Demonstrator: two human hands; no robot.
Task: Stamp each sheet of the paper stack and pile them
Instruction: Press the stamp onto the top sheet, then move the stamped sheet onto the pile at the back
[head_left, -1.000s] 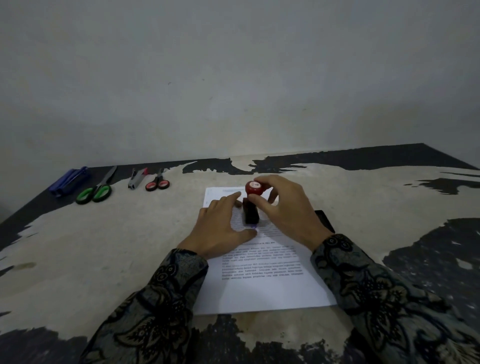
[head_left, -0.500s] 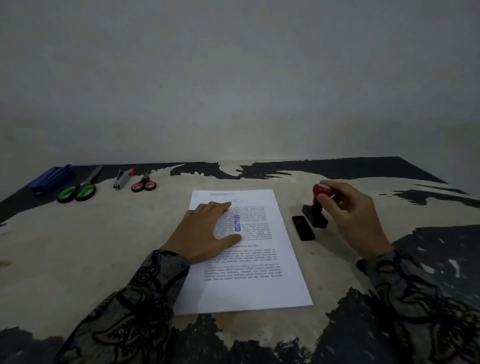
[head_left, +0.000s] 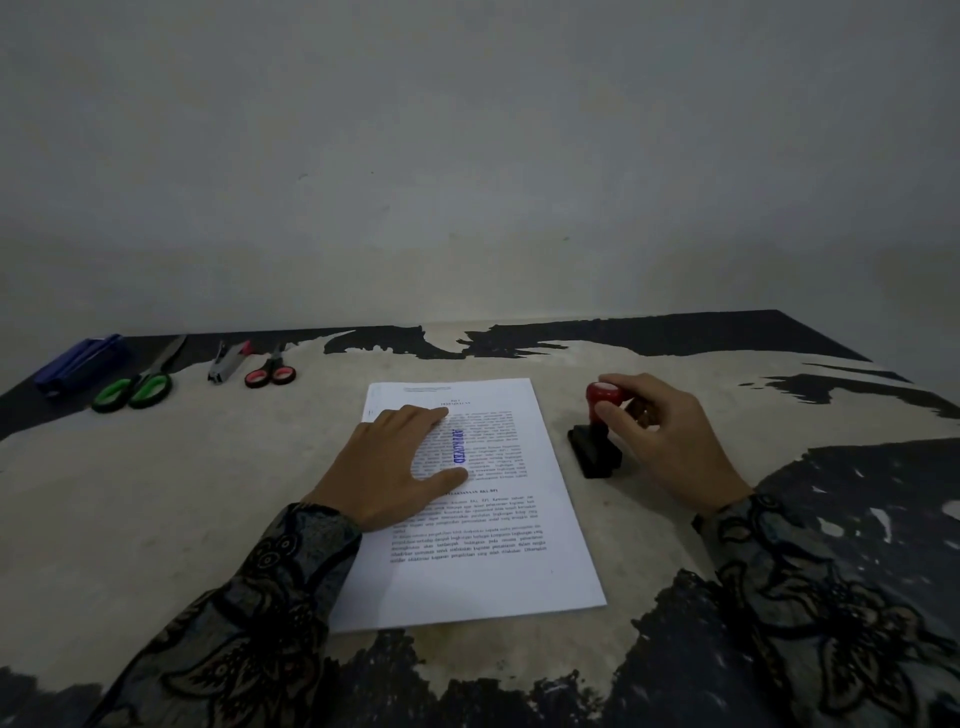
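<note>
Lying square in front of you on the table (head_left: 182, 493), the paper stack (head_left: 483, 561) shows a blue mark on its top sheet, and your left hand (head_left: 387, 467) rests flat with fingers spread beside it, likely to stop the sheet sliding. Your right hand (head_left: 670, 441) pinches the red-knobbed stamp (head_left: 597, 431), set down right of the paper, probably on its ink pad, though the black base hides that. How many sheets lie underneath cannot be told.

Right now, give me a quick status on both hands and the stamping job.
Left hand flat on the top sheet, open. Right hand closed on the stamp, pressed on the black pad beside the paper. Blue mark visible on the sheet. Nothing blocking.
</note>
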